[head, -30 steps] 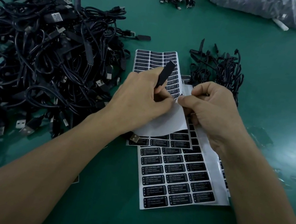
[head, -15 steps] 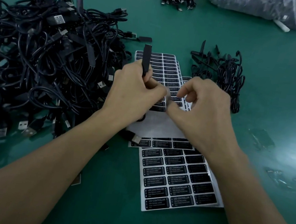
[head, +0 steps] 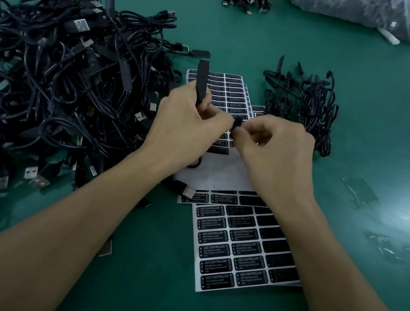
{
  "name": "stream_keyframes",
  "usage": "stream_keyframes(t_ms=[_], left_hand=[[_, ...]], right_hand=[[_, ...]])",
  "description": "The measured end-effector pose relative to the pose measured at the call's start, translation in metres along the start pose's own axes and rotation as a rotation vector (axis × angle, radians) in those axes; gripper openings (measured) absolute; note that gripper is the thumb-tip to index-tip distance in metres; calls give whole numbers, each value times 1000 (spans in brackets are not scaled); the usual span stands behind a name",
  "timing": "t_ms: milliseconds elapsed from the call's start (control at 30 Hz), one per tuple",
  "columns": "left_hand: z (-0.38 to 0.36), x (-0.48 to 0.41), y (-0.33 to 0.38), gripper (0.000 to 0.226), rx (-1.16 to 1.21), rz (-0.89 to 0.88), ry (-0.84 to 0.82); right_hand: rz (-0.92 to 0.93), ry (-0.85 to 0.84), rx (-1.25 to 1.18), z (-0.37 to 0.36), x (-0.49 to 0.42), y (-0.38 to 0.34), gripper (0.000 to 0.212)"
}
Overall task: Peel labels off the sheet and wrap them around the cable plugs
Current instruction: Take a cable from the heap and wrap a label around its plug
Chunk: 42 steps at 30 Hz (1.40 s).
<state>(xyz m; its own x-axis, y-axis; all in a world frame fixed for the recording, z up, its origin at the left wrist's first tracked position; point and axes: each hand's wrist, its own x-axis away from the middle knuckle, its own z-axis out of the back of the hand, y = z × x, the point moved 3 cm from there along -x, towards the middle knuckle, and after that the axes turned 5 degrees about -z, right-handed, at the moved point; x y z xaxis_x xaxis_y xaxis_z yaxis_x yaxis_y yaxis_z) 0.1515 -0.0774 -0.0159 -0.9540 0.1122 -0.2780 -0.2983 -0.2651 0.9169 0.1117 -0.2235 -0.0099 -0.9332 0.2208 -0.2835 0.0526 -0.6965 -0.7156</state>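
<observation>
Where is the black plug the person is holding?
The plug stands upright in the left hand, near the centre of the head view, over the far label sheet and just right of the big cable pile.

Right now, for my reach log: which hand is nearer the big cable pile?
Left. The left hand sits just right of the pile; the right hand is farther right.

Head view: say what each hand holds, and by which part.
Left hand grips the black plug by its lower end. Right hand pinches a small black label; which part cannot be told.
</observation>
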Motion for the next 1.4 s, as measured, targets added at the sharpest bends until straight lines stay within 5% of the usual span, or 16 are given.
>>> stream_keyframes(t_ms=[267, 667, 733, 1067, 1400], left_hand=[[-1, 3, 1, 36, 46, -17, -79], [-3, 4, -2, 25, 29, 23, -127], [-4, 5, -3, 41, -3, 45, -165], [-8, 7, 4, 36, -159, -256, -245], [-3, 8, 2, 29, -135, -241, -164]], right_hand=[[-174, -96, -433, 2, -6, 12, 15], [-176, 61, -464, 9, -8, 14, 12], [-158, 74, -542, 10, -7, 10, 11], [-87, 17, -776, 10, -4, 0, 25], [-110, 69, -764, 13, -5, 1, 20]])
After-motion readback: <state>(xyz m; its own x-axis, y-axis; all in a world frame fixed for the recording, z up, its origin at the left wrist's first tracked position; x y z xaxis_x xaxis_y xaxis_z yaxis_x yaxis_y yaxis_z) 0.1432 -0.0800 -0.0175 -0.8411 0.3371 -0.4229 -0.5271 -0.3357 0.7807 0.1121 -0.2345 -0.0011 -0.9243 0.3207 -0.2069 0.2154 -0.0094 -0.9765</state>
